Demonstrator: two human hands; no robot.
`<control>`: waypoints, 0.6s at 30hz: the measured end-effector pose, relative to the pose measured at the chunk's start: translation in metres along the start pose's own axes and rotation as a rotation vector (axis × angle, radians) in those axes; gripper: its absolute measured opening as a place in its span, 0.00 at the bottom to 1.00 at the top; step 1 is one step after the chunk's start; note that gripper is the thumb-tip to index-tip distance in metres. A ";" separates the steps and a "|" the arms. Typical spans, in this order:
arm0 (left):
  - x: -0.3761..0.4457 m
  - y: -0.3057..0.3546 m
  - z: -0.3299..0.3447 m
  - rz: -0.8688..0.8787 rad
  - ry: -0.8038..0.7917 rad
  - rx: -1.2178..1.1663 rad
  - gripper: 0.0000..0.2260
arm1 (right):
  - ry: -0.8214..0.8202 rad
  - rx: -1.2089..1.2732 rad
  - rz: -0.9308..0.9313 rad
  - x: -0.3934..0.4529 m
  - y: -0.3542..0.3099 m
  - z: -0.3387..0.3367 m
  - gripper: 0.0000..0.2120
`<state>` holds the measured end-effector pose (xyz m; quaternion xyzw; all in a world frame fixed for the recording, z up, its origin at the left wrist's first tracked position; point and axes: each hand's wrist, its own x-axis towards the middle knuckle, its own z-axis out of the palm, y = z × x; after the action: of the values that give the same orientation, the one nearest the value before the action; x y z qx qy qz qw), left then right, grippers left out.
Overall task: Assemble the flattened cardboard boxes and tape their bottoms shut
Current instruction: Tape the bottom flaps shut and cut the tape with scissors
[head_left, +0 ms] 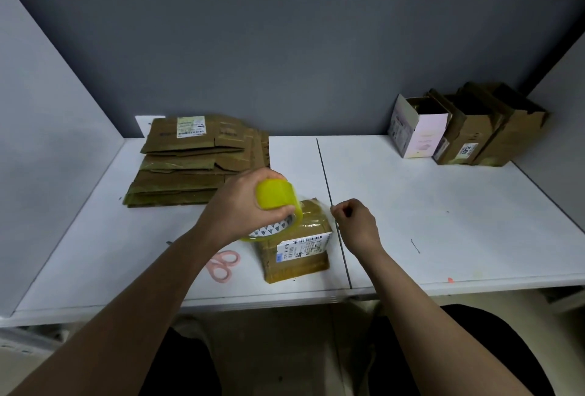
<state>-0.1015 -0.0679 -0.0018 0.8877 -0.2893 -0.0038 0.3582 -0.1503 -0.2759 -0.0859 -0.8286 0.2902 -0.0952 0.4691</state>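
the small brown cardboard box with a white shipping label (297, 240) stands on the white table (443, 205), near its front edge, just left of the table's dark seam. the left hand (240, 205) grips the yellow roll of clear packing tape (277, 205), fingers curled round it, directly above the box's left side. a clear strip of tape (316, 210) runs from the roll across the box top to the right hand (354, 221), whose fingertips are pinched together on the strip's end just beside the box's right edge. pink-handled scissors (223, 264) lie on the table left of the box, partly hidden by the left forearm. a stack of flattened brown cardboard boxes (196, 161) lies at the rear left. at the rear right stand assembled boxes: one pink and white (418, 131), the others brown (484, 129).
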 end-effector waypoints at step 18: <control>0.003 0.010 0.007 -0.017 -0.001 0.093 0.25 | -0.202 0.305 0.224 0.000 0.002 0.011 0.08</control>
<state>-0.1054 -0.0801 -0.0001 0.9057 -0.2820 0.0063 0.3163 -0.1462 -0.2684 -0.0938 -0.7160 0.3140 -0.0017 0.6235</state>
